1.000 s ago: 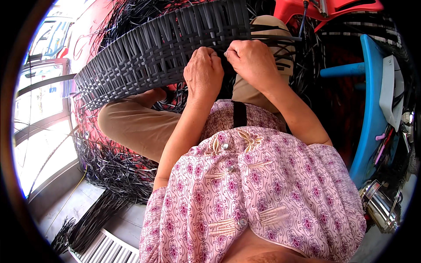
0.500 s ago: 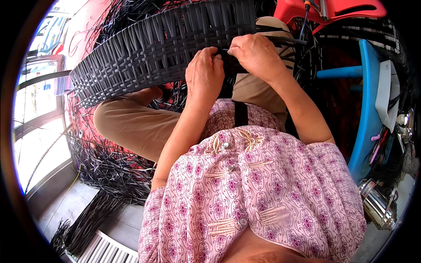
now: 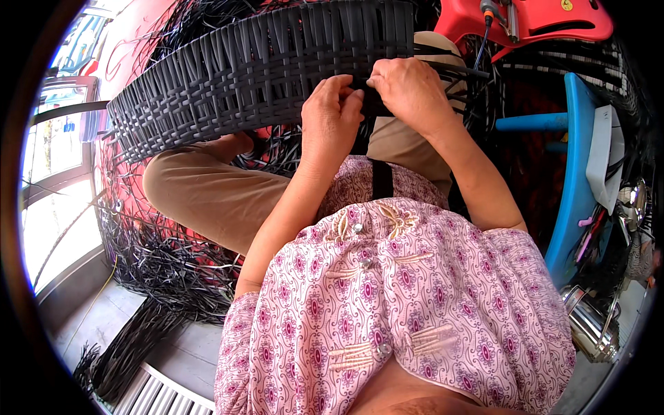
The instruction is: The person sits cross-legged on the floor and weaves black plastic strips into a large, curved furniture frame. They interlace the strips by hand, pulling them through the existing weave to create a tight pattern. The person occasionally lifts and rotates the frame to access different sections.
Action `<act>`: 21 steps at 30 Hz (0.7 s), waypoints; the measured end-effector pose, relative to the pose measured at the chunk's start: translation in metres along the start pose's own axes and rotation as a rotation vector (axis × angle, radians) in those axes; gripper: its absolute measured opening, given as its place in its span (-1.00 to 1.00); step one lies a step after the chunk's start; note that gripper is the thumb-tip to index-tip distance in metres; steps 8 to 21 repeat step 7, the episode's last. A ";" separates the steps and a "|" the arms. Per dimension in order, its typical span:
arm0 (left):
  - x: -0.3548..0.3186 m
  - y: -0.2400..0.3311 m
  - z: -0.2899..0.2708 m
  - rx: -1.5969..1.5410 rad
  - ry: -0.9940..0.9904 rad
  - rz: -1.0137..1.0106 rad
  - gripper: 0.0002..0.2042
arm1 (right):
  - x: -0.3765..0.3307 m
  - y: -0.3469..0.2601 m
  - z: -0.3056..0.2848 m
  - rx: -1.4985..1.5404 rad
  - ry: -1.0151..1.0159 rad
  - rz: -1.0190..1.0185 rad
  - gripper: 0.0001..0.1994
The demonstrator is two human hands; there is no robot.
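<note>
A long curved piece of black strip weaving lies across my knees, its upper part ribbed and its lower part an open weave. Both my hands work at the lower edge near its right end. My left hand has thumb and fingers bent in a pinch. Close beside it, my right hand pinches at the same edge with its fingers curled. Whatever thin strip lies between the fingertips is dark against the weave and hard to make out. Loose black strip ends stick out right of the weaving.
Heaps of loose black strips cover the red floor on the left. A red plastic stool at the upper right bears a screwdriver. A blue stool with a white box stands right, near a shiny metal container.
My hands stay at the weaving's lower edge and shift slightly to the right. The left fingers and thumb have moved a little. The view has shifted slightly.
</note>
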State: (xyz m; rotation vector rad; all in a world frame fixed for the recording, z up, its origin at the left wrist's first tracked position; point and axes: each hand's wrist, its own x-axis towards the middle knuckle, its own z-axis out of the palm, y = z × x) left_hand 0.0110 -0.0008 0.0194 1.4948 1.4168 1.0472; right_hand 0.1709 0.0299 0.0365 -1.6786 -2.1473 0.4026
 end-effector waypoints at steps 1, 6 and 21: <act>0.001 0.002 -0.002 -0.033 -0.016 -0.049 -0.72 | 0.000 -0.001 -0.001 0.012 0.011 -0.008 -0.80; 0.007 0.007 -0.008 -0.098 -0.058 -0.190 -0.74 | -0.001 -0.001 -0.001 -0.012 0.042 -0.051 -0.81; 0.008 0.006 -0.009 -0.099 -0.057 -0.190 -0.74 | -0.001 -0.002 -0.001 -0.080 0.028 -0.053 -0.82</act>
